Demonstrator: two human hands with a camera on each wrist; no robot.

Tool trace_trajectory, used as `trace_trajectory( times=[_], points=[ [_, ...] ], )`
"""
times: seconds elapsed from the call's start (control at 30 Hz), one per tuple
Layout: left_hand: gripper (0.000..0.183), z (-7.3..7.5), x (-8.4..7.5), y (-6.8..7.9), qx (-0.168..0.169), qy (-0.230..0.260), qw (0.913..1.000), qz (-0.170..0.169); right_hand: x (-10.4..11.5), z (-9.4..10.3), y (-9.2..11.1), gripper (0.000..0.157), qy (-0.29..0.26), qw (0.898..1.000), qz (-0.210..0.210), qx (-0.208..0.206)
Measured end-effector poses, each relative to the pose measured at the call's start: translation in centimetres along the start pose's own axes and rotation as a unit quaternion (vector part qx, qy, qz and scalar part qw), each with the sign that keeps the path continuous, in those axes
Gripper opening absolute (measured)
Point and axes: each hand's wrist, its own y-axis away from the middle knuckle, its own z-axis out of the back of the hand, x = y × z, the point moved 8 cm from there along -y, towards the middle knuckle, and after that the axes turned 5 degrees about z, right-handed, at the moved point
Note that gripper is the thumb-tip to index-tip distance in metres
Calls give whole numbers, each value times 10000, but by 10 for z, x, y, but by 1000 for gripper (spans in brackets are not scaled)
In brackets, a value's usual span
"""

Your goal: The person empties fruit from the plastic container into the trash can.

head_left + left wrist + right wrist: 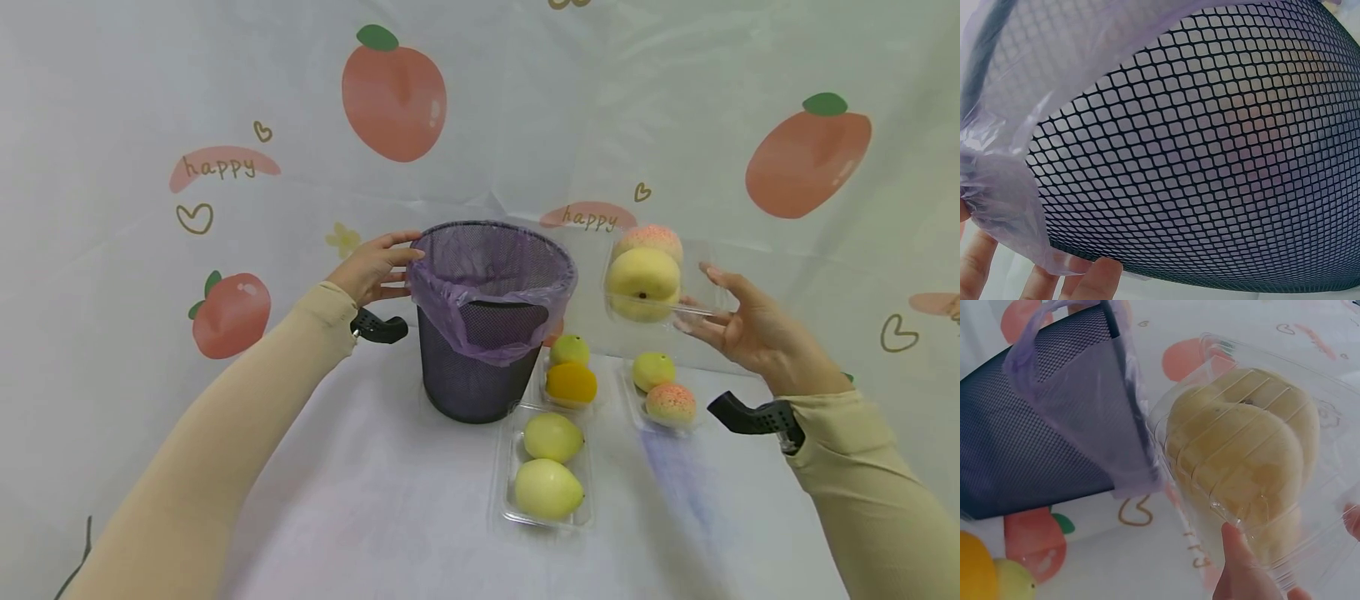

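Observation:
My left hand (378,268) touches the rim and upper side of a black mesh wastebasket (476,367) with fairly straight fingers. In the left wrist view its fingertips (1100,278) are at the mesh and bunched bag. A thin purple bag (480,321) lines the basket and folds over the rim. To the right, my right hand (757,329) grips a clear plastic box (1210,506) by its edge, thumb and fingers spread. The box is raised and tilted beside the basket. Inside are a yellow peach (643,279) and a pink-speckled peach (651,237) partly behind it.
In front of the basket, a clear box (543,523) holds two pale yellow-green fruits. Behind it, another holds a green fruit (570,348) and an orange one (572,383). At right, a third box (697,421) holds a green and a speckled fruit. A printed cloth (480,125) hangs behind.

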Motion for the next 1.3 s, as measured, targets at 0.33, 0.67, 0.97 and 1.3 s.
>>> trace_trajectory(
  times=[0.33, 0.67, 0.97, 1.3],
  points=[
    [57, 3, 1, 0, 20, -19, 10000, -46, 10, -38, -16, 40, 56, 9997, 107, -228],
    [56, 3, 1, -1, -30, -39, 10000, -49, 13, -63, -28, 55, 324, 9975, 204, -593],
    [55, 1, 1, -1, -63, -56, 9999, -56, 27, -80, -36, 77, 1362, 9850, 802, -687],
    [56, 1, 1, -3, -69, -21, 10000, -36, 32, -101, -35, 82, 2099, 9696, 1047, -699]
  ],
)
